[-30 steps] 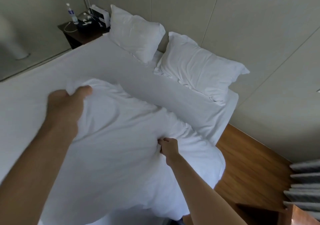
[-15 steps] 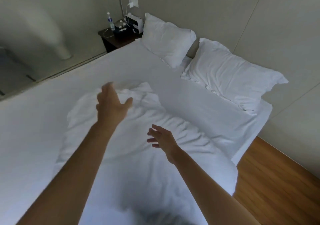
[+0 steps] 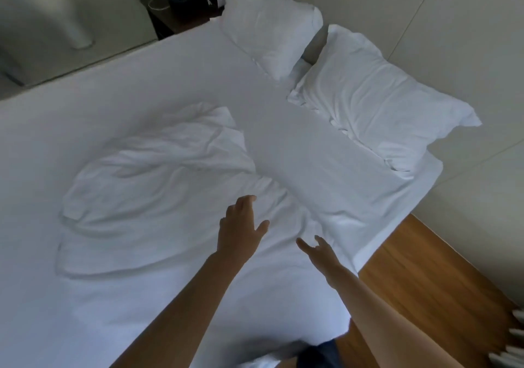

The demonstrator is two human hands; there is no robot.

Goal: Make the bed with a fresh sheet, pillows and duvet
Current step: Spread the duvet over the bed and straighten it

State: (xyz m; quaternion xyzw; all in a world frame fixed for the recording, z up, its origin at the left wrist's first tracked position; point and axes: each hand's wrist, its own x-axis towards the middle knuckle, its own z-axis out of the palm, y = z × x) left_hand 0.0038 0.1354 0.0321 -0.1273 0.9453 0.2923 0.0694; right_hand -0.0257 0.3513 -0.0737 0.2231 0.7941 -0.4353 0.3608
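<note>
A white duvet (image 3: 158,197) lies crumpled and bunched in the middle of the bed, on a flat white sheet (image 3: 297,129). Two white pillows stand against the wall at the head: one (image 3: 266,19) near the nightstand, the other (image 3: 377,98) closer to the bed's right edge. My left hand (image 3: 241,228) hovers over the duvet's near right part with fingers spread, holding nothing. My right hand (image 3: 320,250) is held out beside it, fingers loose, above the duvet's right edge.
A dark nightstand (image 3: 175,13) with a bottle, cables and a white box stands at the far corner. Wooden floor (image 3: 425,282) runs along the bed's right side. Pale wall panels rise behind the pillows.
Both hands let go of the duvet, which dropped onto the bed and settled in a crumpled heap. The hands have since drawn back toward the near right edge.
</note>
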